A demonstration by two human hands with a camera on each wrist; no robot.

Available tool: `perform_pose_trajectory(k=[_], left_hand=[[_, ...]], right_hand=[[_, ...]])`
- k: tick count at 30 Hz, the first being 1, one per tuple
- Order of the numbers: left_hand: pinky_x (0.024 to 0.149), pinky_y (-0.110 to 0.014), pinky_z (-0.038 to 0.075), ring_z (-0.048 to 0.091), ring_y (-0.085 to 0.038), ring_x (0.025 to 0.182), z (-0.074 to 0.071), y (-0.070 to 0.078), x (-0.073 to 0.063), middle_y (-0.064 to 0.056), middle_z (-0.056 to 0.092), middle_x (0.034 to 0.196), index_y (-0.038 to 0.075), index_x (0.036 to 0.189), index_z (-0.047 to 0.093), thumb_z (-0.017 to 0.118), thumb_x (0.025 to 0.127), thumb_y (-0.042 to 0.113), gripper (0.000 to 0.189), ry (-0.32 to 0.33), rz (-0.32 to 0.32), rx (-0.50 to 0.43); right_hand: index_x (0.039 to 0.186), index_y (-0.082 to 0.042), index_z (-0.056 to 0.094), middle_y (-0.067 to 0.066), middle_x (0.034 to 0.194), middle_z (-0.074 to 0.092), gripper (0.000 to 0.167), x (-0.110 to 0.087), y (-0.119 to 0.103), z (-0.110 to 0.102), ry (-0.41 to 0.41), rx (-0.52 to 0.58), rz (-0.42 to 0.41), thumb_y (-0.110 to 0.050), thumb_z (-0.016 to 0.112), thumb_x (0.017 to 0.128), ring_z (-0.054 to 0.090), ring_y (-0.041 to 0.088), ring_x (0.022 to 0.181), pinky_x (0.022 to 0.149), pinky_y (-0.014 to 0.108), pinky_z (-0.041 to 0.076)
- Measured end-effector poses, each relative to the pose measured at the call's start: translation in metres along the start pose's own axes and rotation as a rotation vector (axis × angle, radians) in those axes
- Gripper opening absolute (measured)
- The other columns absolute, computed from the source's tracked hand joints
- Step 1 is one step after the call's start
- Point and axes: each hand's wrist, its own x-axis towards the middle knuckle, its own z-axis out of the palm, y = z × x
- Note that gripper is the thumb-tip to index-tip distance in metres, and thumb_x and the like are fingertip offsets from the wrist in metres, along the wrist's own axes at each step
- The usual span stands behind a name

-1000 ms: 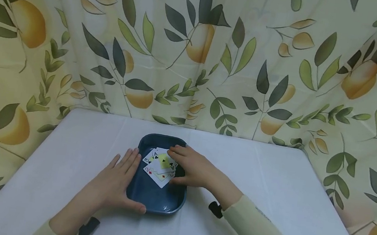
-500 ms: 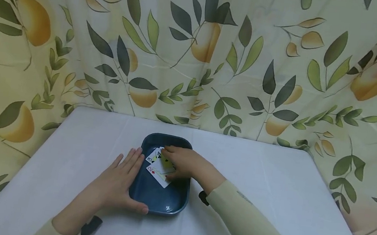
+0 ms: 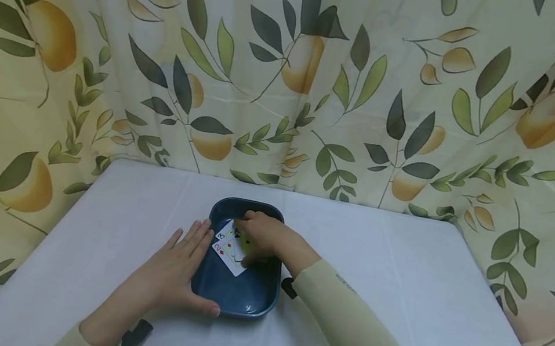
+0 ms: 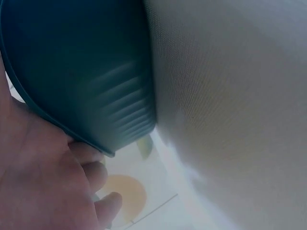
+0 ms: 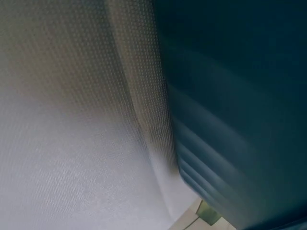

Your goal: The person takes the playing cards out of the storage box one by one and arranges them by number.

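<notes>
A dark blue rectangular tray [image 3: 235, 296] holds several overlapping playing cards [image 3: 228, 254], a two of diamonds among them. My left hand [image 3: 166, 272] lies along the tray's left rim, fingers straight and thumb at the near corner. In the left wrist view that hand [image 4: 43, 167] is against the rim of the tray [image 4: 72, 62]. Inside the tray, my right hand [image 3: 269, 239] pinches the upper card with a yellow centre and club marks between fingertips and thumb, covering part of the pile. The right wrist view shows only the tray's ribbed outer wall [image 5: 230, 129], the hand being out of sight.
A white cloth [image 3: 374, 279] covers the table under the tray. Behind the table's far edge hangs a curtain [image 3: 348, 118] printed with leaves and orange fruit. A dark wrist device [image 3: 136, 334] sits at the left sleeve.
My right hand has moved left, further over the cards, and its fingers have closed in on the upper card. The pile has shifted a little. My left hand stays at the rim.
</notes>
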Motion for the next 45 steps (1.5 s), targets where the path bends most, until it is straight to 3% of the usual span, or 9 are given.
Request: perform_pose_trajectory(k=[9, 17, 23, 32, 38, 45], left_hand=[[0.122, -0.059, 0.012, 0.003, -0.032, 0.155, -0.001, 0.001, 0.003, -0.013, 0.005, 0.168, 0.005, 0.158, 0.022, 0.049, 0.054, 0.102, 0.145, -0.004, 0.013, 0.005], [0.121, -0.058, 0.018, 0.001, -0.033, 0.155, -0.001, 0.001, -0.001, -0.013, 0.003, 0.168, 0.004, 0.159, 0.02, 0.054, 0.055, 0.099, 0.145, -0.03, 0.0, -0.036], [0.121, -0.058, 0.018, 0.002, -0.034, 0.155, -0.001, 0.003, -0.002, -0.014, 0.002, 0.168, 0.003, 0.159, 0.017, 0.057, 0.055, 0.097, 0.146, -0.012, 0.003, -0.028], [0.122, -0.054, 0.016, 0.003, -0.032, 0.155, 0.0, 0.004, -0.001, -0.013, 0.003, 0.168, 0.004, 0.159, 0.018, 0.057, 0.053, 0.098, 0.147, 0.01, 0.004, -0.025], [0.122, -0.055, 0.016, 0.004, -0.032, 0.155, 0.002, 0.004, -0.001, -0.012, 0.002, 0.168, 0.004, 0.159, 0.017, 0.058, 0.052, 0.098, 0.148, 0.005, -0.008, -0.04], [0.122, -0.055, 0.016, 0.004, -0.032, 0.155, 0.004, 0.004, -0.001, -0.012, 0.003, 0.168, 0.004, 0.159, 0.017, 0.06, 0.052, 0.096, 0.147, 0.019, -0.017, -0.056]], right_hand=[[0.142, -0.022, 0.054, 0.004, 0.13, 0.051, 0.09, -0.007, 0.001, 0.001, 0.054, 0.087, 0.034, -0.057, 0.089, 0.066, 0.053, 0.018, 0.109, 0.103, 0.037, 0.05], [0.144, -0.02, 0.05, 0.002, 0.135, 0.051, 0.092, -0.022, -0.004, -0.004, 0.126, 0.134, -0.021, -0.054, 0.088, 0.067, 0.05, 0.017, 0.116, 0.107, 0.037, 0.047], [0.145, -0.021, 0.049, 0.001, 0.137, 0.052, 0.092, -0.035, 0.0, -0.019, 0.186, 0.15, -0.024, -0.051, 0.089, 0.067, 0.051, 0.015, 0.116, 0.103, 0.036, 0.049], [0.143, -0.019, 0.051, 0.001, 0.133, 0.051, 0.092, -0.056, 0.024, -0.042, 0.255, 0.172, 0.04, -0.044, 0.092, 0.065, 0.05, 0.016, 0.108, 0.095, 0.033, 0.052], [0.143, -0.018, 0.051, 0.003, 0.14, 0.048, 0.093, -0.061, 0.044, -0.044, 0.238, 0.21, 0.108, -0.04, 0.094, 0.063, 0.05, 0.02, 0.111, 0.097, 0.037, 0.052], [0.142, -0.015, 0.052, 0.005, 0.137, 0.05, 0.092, -0.064, 0.065, -0.04, 0.235, 0.206, 0.148, -0.04, 0.094, 0.064, 0.051, 0.021, 0.11, 0.094, 0.035, 0.052]])
